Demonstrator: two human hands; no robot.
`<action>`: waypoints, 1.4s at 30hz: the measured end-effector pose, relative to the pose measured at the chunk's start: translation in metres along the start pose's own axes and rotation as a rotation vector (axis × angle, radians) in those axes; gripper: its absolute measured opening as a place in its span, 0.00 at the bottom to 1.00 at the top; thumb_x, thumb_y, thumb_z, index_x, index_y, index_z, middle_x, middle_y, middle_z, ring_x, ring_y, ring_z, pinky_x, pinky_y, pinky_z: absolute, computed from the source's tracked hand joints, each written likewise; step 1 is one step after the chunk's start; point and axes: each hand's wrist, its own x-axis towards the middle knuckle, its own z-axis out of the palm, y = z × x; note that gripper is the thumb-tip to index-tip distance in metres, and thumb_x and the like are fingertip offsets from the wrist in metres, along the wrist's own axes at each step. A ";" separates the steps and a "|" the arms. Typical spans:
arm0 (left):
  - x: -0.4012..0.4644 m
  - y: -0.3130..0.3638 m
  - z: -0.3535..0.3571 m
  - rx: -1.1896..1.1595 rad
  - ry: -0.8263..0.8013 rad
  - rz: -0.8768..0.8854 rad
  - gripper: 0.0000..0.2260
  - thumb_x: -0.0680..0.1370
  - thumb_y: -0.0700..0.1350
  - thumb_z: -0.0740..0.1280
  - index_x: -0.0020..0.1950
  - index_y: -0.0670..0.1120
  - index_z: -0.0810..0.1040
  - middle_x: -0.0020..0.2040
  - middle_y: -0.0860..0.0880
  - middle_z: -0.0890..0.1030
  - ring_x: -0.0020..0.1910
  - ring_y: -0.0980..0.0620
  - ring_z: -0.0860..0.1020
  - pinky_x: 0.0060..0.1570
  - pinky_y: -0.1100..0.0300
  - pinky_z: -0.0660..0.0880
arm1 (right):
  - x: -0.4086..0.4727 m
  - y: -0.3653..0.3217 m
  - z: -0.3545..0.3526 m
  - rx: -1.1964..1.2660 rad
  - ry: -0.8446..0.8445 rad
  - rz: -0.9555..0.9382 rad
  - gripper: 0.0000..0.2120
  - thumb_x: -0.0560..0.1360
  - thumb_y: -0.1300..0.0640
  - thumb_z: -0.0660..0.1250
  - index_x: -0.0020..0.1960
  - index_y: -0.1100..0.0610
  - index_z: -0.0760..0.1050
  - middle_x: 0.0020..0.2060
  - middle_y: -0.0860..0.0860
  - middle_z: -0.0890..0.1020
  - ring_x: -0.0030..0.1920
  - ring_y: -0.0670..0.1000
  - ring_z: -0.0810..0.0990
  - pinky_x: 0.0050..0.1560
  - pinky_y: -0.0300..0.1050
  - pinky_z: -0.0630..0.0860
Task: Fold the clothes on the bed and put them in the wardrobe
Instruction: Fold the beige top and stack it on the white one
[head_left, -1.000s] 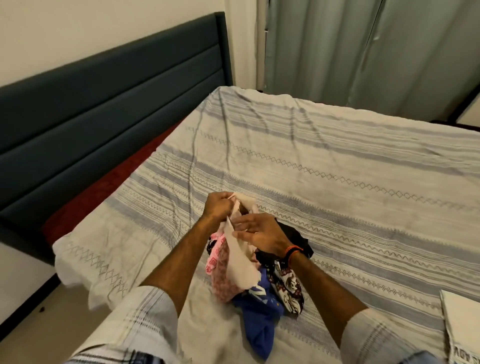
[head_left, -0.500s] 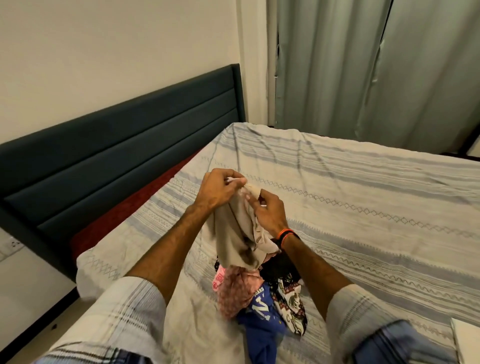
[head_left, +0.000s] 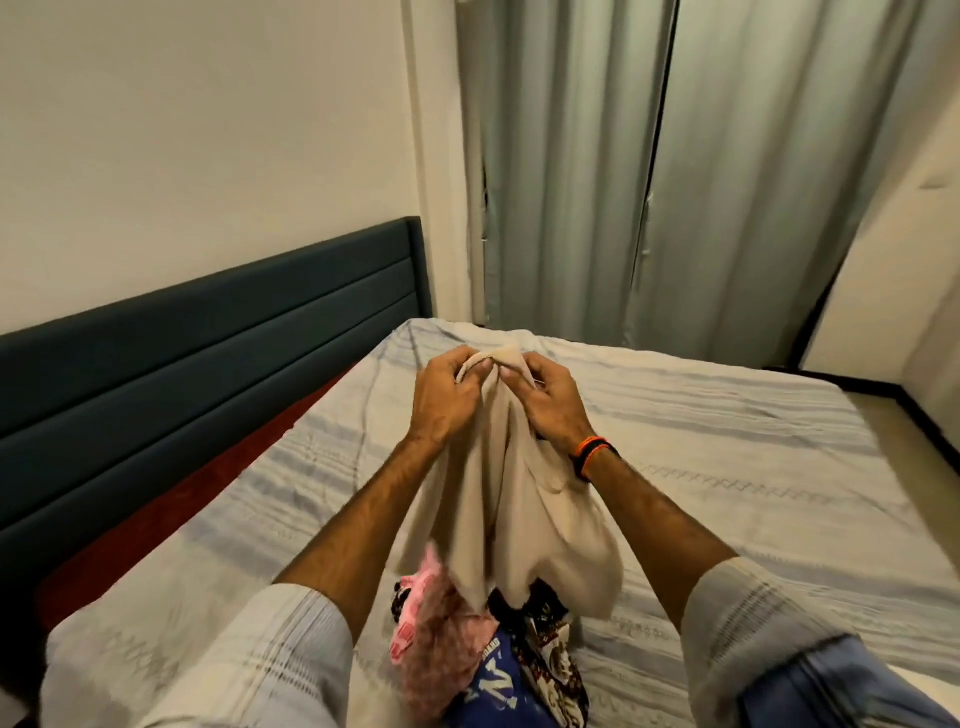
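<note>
A beige garment (head_left: 506, 519) hangs in the air above the bed, bunched at its top edge. My left hand (head_left: 447, 402) and my right hand (head_left: 550, 408) both grip that top edge, close together. Below it on the striped bedspread (head_left: 727, 467) lies a small pile of clothes: a pink patterned piece (head_left: 436, 644), a blue one with white lettering (head_left: 493, 691) and a black printed one (head_left: 556, 660). The garment's lower end hangs just over the pile. No wardrobe is in view.
A dark padded headboard (head_left: 208, 338) runs along the left, with a red strip of mattress (head_left: 171, 509) beside it. Grey-green curtains (head_left: 649, 171) hang behind the bed. Floor shows at the far right (head_left: 924, 441).
Both hands have lifted the beige garment up off the pile, and it now hangs at full length. The view has tilted upward toward the curtains.
</note>
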 end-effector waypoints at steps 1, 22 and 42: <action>0.001 0.007 0.000 -0.035 -0.009 0.009 0.08 0.81 0.50 0.65 0.50 0.48 0.81 0.43 0.54 0.81 0.44 0.53 0.80 0.52 0.54 0.79 | -0.002 -0.005 -0.004 -0.025 0.017 -0.011 0.07 0.77 0.51 0.69 0.46 0.54 0.79 0.38 0.44 0.80 0.40 0.46 0.76 0.44 0.47 0.73; 0.020 0.061 -0.003 -0.163 0.072 0.039 0.12 0.78 0.55 0.68 0.50 0.47 0.85 0.40 0.54 0.81 0.43 0.51 0.80 0.50 0.51 0.80 | -0.120 -0.020 -0.133 0.032 -0.466 0.529 0.18 0.68 0.63 0.77 0.56 0.66 0.80 0.51 0.60 0.83 0.50 0.55 0.82 0.55 0.53 0.80; 0.017 0.150 0.083 -0.125 0.107 0.073 0.14 0.77 0.56 0.69 0.53 0.48 0.85 0.44 0.53 0.82 0.45 0.53 0.80 0.49 0.59 0.76 | -0.053 -0.071 -0.332 -0.218 0.049 0.094 0.23 0.74 0.42 0.70 0.46 0.65 0.82 0.38 0.56 0.79 0.40 0.51 0.74 0.42 0.48 0.71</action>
